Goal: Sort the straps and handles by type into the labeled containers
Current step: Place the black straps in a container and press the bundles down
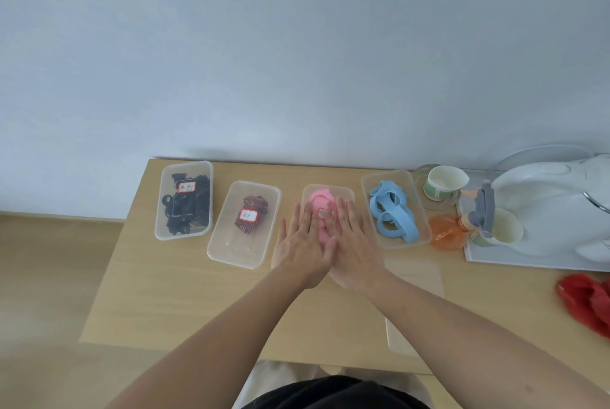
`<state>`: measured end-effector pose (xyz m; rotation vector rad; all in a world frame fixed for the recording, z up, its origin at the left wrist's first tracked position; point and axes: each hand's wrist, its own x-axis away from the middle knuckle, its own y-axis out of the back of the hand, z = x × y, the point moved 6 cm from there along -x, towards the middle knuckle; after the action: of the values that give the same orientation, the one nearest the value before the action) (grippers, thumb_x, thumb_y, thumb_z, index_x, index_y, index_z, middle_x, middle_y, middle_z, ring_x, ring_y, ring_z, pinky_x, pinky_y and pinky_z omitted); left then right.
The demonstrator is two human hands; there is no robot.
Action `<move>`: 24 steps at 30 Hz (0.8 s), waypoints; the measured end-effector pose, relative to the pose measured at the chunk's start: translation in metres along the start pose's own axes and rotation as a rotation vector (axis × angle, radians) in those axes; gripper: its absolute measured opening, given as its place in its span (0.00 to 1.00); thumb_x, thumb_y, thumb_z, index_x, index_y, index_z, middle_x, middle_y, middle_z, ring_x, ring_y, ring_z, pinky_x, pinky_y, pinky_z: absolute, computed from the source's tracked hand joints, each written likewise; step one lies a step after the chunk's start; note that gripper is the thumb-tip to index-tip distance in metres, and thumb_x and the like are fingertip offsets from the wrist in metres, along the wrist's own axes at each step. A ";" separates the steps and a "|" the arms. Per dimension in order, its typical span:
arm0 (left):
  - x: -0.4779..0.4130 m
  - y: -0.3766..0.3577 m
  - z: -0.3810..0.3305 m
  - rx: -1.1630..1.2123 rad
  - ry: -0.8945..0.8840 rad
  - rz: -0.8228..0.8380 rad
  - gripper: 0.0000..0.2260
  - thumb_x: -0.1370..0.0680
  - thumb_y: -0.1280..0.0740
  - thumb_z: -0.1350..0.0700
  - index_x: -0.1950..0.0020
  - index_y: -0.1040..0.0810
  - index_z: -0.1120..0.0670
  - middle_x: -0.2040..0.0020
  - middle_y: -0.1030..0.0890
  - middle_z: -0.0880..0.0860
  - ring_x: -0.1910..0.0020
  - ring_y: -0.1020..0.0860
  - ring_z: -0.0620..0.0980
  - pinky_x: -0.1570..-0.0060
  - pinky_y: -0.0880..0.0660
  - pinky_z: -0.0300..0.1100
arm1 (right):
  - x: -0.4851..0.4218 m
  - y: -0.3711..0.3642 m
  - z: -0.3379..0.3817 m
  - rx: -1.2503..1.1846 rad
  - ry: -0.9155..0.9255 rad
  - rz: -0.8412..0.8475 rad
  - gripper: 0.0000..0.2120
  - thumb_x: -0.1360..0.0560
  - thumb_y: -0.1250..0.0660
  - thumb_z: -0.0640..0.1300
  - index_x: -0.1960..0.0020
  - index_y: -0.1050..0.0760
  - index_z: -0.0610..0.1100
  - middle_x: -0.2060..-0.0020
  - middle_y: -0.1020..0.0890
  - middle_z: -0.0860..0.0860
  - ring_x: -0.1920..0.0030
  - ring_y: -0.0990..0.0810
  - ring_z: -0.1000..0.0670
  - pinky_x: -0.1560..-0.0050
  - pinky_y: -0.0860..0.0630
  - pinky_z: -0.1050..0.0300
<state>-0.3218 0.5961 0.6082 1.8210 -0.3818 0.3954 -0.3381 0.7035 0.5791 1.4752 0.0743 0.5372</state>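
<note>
Left forearm [214, 326] and right forearm [462, 319] are both bare, right up to the left grip [300, 243] and right grip [355, 243]. Past the table's [198, 293] near edge there's a black top [330, 395], plus some pale whitish fabric [260, 379] around it.

Open tabletop [198, 303] near; containers [231, 250], cups [445, 182] line far edge.

Laid flat at frame centre, left hand [302, 240] and right hand [355, 243], fingers straight and side by side, over pink handles [317, 199] in a clear container [346, 189]. Leftward, black straps [201, 210] and a striped strap [255, 202] in separate containers; rightward, blue handles [391, 213] in another. All on the worktop [198, 303].
</note>
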 end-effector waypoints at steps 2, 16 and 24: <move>-0.002 -0.002 -0.001 -0.009 -0.042 0.022 0.32 0.15 0.56 0.39 0.17 0.62 0.54 0.17 0.63 0.52 0.19 0.66 0.50 0.20 0.62 0.52 | -0.005 0.002 -0.001 0.014 0.015 0.037 0.39 0.26 0.68 0.60 0.18 0.64 0.45 0.18 0.63 0.46 0.20 0.68 0.42 0.21 0.53 0.36; -0.039 0.021 0.001 -0.136 0.018 0.183 0.45 0.24 0.62 0.25 0.18 0.66 0.55 0.19 0.69 0.52 0.20 0.70 0.51 0.21 0.62 0.57 | -0.017 0.012 0.007 -0.027 0.028 -0.011 0.34 0.21 0.59 0.58 0.17 0.61 0.50 0.18 0.57 0.49 0.18 0.60 0.42 0.22 0.51 0.36; -0.040 0.012 0.010 -0.118 -0.028 0.110 0.44 0.22 0.60 0.27 0.19 0.69 0.56 0.19 0.70 0.52 0.20 0.70 0.50 0.20 0.63 0.53 | -0.008 0.005 0.008 -0.137 -0.068 -0.005 0.42 0.24 0.56 0.62 0.21 0.70 0.42 0.21 0.67 0.46 0.20 0.68 0.46 0.20 0.60 0.47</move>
<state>-0.3617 0.5855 0.5974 1.6970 -0.5160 0.4149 -0.3436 0.6929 0.5826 1.3575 -0.0118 0.4782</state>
